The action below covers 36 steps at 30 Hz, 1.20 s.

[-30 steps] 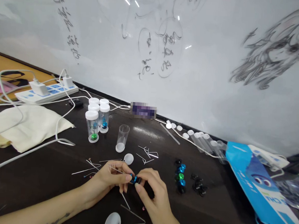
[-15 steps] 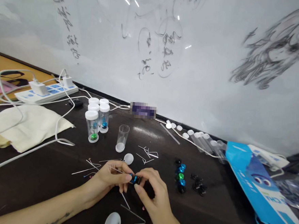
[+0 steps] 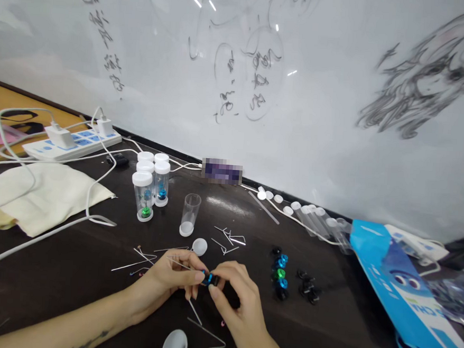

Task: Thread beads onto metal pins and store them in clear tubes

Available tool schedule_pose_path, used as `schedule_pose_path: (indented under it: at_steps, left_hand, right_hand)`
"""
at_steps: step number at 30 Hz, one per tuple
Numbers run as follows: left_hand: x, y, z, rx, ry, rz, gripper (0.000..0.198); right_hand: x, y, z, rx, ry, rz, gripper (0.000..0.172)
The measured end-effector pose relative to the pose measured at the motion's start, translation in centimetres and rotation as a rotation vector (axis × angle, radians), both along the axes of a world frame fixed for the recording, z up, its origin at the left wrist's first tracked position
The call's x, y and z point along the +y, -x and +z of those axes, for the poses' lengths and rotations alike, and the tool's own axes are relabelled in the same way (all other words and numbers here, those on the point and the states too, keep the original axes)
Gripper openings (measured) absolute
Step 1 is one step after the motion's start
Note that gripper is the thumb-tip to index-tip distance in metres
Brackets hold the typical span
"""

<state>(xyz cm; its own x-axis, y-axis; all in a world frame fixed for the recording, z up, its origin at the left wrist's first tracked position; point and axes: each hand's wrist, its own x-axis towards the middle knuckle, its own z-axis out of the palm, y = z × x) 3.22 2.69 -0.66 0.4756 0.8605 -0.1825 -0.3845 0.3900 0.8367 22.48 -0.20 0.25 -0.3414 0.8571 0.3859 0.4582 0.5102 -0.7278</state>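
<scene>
Between my hands is a small blue-and-black spool-like part [image 3: 210, 279]. My left hand [image 3: 175, 273] pinches its blue end with thumb and fingertips, and a thin bent metal wire runs through that hand and sticks out below. My right hand [image 3: 239, 296] is closed on the black end; my fingers cover much of the part. A white cap [image 3: 199, 247] lies just beyond my left hand, near an upright clear tube [image 3: 190, 215]. Bent metal wires [image 3: 134, 262] lie left of my left hand. At the front stands a white round cap or cup [image 3: 174, 345].
Capped clear tubes [image 3: 141, 199] holding coloured parts stand at left, near a cloth [image 3: 43, 198] and power strip [image 3: 75, 142]. Blue, green and black spools [image 3: 281, 273] and black pieces [image 3: 308, 287] lie right. A blue bag [image 3: 402, 297] is far right; loose caps [image 3: 288, 211] line the whiteboard.
The blue-and-black part has turned or shifted slightly in my fingers, so a little more blue shows. Both hands otherwise keep their places.
</scene>
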Motion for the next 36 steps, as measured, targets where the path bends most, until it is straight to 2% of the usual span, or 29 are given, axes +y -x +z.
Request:
schedule_pose_path:
  at_steps: [7,13,18,23,28,36]
  left_hand:
    - [0.02,0.02,0.02,0.001,0.006,0.007,0.019]
    - [0.01,-0.06,0.24,0.01,0.011,0.008,0.02]
    - [-0.01,-0.15,0.44,0.0,0.02,0.016,0.021]
    - [-0.1,-0.17,0.39,-0.002,0.018,0.019,0.021]
    - [-0.06,-0.08,0.1,-0.001,0.009,0.014,0.02]
    - [-0.08,-0.09,0.28,0.001,0.012,0.014,0.02]
  right_hand:
    - [0.06,-0.03,-0.15,0.021,-0.003,-0.003,0.014]
    - [0.04,0.03,0.0,0.011,-0.006,0.003,0.009]
    - [0.03,0.0,0.0,0.02,0.001,-0.002,0.013]
    - [-0.03,0.0,0.03,0.011,-0.001,0.0,0.008]
    - [-0.05,-0.04,0.05,0.018,0.009,-0.01,0.012]
    - [0.06,0.08,0.07,0.009,-0.008,-0.013,0.008]
